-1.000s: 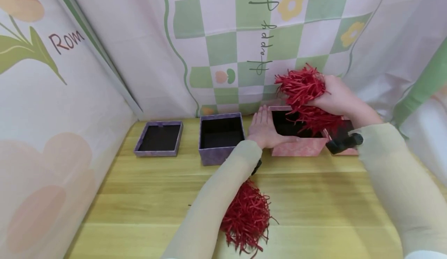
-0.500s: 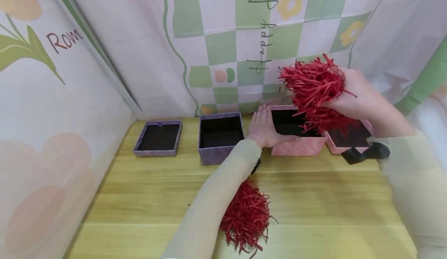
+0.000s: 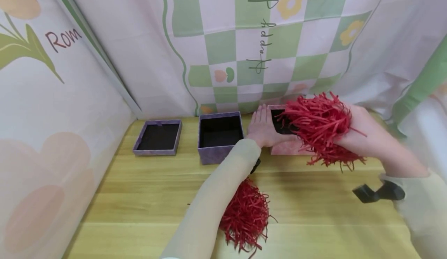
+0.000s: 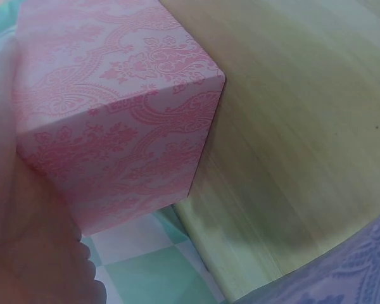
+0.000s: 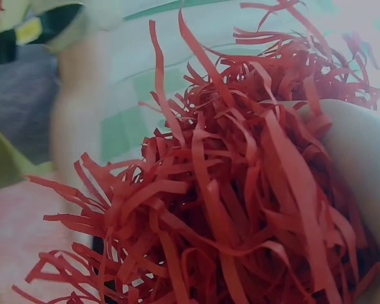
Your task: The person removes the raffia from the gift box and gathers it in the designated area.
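My left hand (image 3: 263,129) lies flat along the left side of the pink patterned box (image 3: 290,148), fingers straight and thumb across its front. In the left wrist view, that hand (image 4: 38,240) touches the box's outer walls (image 4: 126,139). My right hand (image 3: 364,135) grips a big tuft of red shredded paper (image 3: 319,121) above the pink box's right part, hiding much of its dark inside. Crinkled strips (image 5: 202,209) fill the right wrist view. A second heap of red shredded paper (image 3: 246,216) rests on the table, partly behind my left forearm.
An uncovered purple box (image 3: 216,156) with a black inside stands left of my left hand. Farther left lies a purple lid (image 3: 157,152), inside up. A printed curtain (image 3: 220,49) hangs behind the wooden table (image 3: 146,197).
The right hand has moved right, then down and toward me with the red shredded paper, now covering the pink lid seen earlier. The left hand stays at the pink box.
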{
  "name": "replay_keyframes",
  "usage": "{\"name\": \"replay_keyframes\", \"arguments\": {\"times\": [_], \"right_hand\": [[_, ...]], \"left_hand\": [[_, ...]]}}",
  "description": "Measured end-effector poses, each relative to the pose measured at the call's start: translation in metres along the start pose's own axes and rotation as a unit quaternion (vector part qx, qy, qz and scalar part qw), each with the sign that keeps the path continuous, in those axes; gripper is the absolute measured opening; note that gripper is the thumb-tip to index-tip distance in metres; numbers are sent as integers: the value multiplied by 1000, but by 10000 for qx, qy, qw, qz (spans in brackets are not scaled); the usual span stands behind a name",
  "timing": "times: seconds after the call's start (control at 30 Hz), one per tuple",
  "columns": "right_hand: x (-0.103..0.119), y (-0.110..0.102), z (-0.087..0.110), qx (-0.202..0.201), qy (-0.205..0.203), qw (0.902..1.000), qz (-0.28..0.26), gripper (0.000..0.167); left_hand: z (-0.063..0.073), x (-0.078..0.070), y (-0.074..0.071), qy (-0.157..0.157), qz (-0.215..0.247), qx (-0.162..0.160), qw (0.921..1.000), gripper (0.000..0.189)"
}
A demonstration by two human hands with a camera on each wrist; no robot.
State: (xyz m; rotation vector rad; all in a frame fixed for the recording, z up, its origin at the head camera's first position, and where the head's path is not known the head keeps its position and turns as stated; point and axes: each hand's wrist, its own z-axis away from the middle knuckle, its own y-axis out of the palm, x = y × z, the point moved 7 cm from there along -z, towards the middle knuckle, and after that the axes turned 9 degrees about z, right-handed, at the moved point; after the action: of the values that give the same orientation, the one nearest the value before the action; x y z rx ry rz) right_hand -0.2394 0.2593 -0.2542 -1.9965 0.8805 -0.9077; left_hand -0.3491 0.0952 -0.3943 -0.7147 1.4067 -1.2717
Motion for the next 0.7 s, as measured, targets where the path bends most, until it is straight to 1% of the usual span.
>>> {"name": "replay_keyframes", "arguments": {"times": [0.1, 0.17, 0.27, 0.33, 0.43, 0.53, 0.6, 0.63, 0.7], "right_hand": [[-1, 12, 16, -27, -117, 9999, -65, 63], [-4, 22, 28, 15, -165, 9996, -236, 61], [-8, 41, 45, 168, -153, 9980, -582, 60], [-9, 53, 54, 279, -210, 9969, -701, 59], [-11, 71, 65, 534, -284, 9953, -760, 60], [-11, 86, 72, 712, -563, 9950, -426, 58], [-10, 94, 76, 802, -703, 9942, -118, 57], [-10, 98, 78, 873, -711, 9936, -24, 58], [-11, 107, 80, 988, -666, 9928, 78, 60]], "left_hand": [[-1, 1, 1, 36, -202, -2, 9998, 129], [-3, 1, 1, 58, -332, 27, 9994, 122], [-4, 1, 2, 59, -353, 45, 9993, 111], [-5, 1, 2, 34, -264, 19, 9996, 111], [-4, 2, 1, 5, -59, -53, 10000, 121], [-5, 2, 2, -9, 88, -160, 9998, 134], [-6, 3, 2, -14, 122, -180, 9998, 138], [-6, 3, 3, -10, 130, -196, 9997, 138], [-8, 3, 5, -46, 105, -128, 9999, 137]]}}
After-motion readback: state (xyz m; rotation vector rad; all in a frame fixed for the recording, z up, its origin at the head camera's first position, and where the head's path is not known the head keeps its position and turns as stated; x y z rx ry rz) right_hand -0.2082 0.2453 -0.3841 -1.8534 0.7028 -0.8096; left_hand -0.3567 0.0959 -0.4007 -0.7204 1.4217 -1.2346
